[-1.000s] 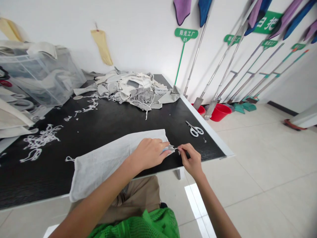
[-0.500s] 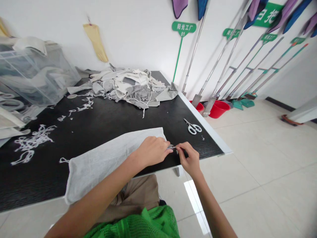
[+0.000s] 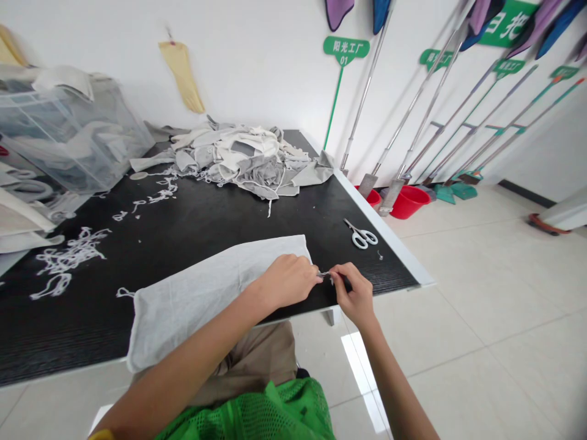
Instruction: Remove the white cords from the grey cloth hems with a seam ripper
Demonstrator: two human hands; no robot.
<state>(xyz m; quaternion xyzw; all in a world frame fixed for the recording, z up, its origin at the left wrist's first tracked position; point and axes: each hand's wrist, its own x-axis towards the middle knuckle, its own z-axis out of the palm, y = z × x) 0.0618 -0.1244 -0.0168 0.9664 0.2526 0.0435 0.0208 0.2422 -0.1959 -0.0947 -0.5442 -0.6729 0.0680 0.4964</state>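
Observation:
A long light-grey cloth piece (image 3: 197,287), shaped like a sleeve, lies across the front of the black table, its left end hanging over the edge. My left hand (image 3: 288,280) is closed on its right end and bunches the corner. From that corner a short white thread (image 3: 326,274) runs to my right hand (image 3: 354,293), which pinches it between thumb and fingertips. At the cloth's left corner sticks out a loop of thread (image 3: 125,293). Scissors with white handles (image 3: 361,234) lie beyond my right hand, untouched by either hand.
A heap of grey and white cloth pieces (image 3: 247,159) covers the table's back. Thread scraps (image 3: 76,250) lie at left, beside a clear plastic bin (image 3: 68,140) of cloth. The table's right edge (image 3: 385,226) is near; mops and a red bucket (image 3: 408,201) stand beyond it.
The view has shifted slightly, so everything sits a little further right. My left fingers have closed more tightly around the cloth corner; my right hand still pinches the thread.

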